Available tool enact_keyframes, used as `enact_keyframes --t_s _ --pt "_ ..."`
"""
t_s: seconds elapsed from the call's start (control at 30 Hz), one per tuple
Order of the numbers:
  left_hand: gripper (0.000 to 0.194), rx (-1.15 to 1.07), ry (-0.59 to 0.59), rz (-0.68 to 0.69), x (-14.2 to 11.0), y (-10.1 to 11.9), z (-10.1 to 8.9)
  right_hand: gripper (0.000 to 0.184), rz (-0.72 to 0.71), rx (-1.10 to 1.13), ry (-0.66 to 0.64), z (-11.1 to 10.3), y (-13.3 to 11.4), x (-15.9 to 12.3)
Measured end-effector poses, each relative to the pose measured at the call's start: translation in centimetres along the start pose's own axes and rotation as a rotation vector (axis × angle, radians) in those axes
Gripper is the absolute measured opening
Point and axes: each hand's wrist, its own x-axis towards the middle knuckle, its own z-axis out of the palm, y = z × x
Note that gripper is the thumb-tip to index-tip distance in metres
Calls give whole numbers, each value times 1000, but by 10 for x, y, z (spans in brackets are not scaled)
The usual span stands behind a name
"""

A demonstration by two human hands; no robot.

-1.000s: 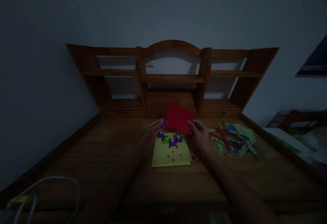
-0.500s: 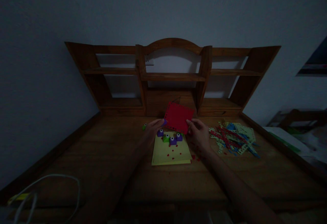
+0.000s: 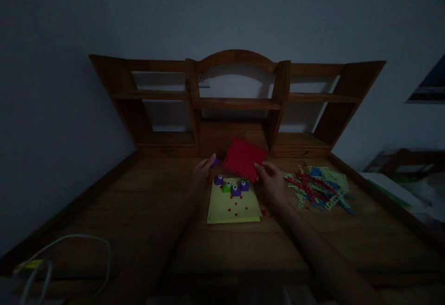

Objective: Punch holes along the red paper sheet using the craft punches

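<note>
My right hand (image 3: 271,181) pinches the lower right corner of a red square sheet (image 3: 244,159), held tilted above the table, with small holes along its edges. My left hand (image 3: 203,175) is closed on a small purple piece (image 3: 215,162), mostly hidden by the fingers, just left of the sheet and apart from it. Below them, a stack of yellow sheets (image 3: 222,210) carries several purple and green pieces, each with a white eye; one is a green piece (image 3: 227,187), another a purple piece (image 3: 236,191). Tiny red bits (image 3: 236,204) are scattered on the top sheet.
A heap of perforated red, blue and pale strips (image 3: 321,187) lies to the right. The wooden table (image 3: 139,203) has a shelf unit (image 3: 236,104) at its back. A white cable (image 3: 76,236) loops at the lower left, and more red bits (image 3: 263,212) lie beside the yellow stack.
My left hand has drawn back to the left and up with the purple piece, away from the red sheet's edge. The right hand keeps the sheet, which has shifted slightly.
</note>
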Motion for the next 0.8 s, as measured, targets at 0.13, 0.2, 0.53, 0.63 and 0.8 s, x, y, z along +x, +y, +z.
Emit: enact_keyframes --t_s 0.13,0.2,0.53,0.63,0.8 --pt "47 209 29 78 10 -14 -7 34 -8 17 25 -1 1 2" --pt "40 263 61 158 14 -22 -4 33 -21 4 18 -1 0 2" --pt "32 712 -196 331 5 -27 0 36 -21 -11 54 -1 0 1" --pt "35 734 -206 394 4 -24 1 34 -27 18 66 -3 1 3" --pt "33 742 -104 451 3 -22 3 28 54 229 260 -13 8 12"
